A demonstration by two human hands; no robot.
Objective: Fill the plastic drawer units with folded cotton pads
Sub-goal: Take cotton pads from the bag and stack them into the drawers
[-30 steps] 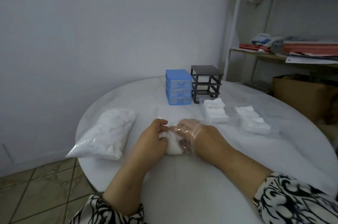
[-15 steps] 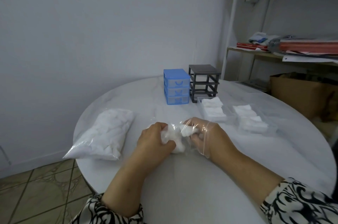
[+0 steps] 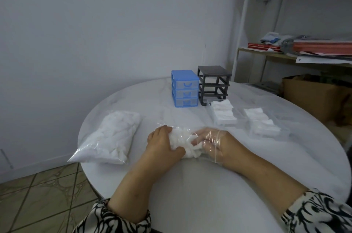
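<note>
Roughly midway, I judge: my left hand (image 3: 162,143) and gloved right hand (image 3: 213,142) both grip loose cotton pads (image 3: 187,144); two clear drawers (image 3: 222,116) hold folded pads beside the empty black frame (image 3: 213,84); blue drawer unit (image 3: 183,88) closed.

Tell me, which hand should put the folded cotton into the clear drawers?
Probably the right hand: the clear drawers lie on its side, and it already grips the cotton along with the left hand.
</note>
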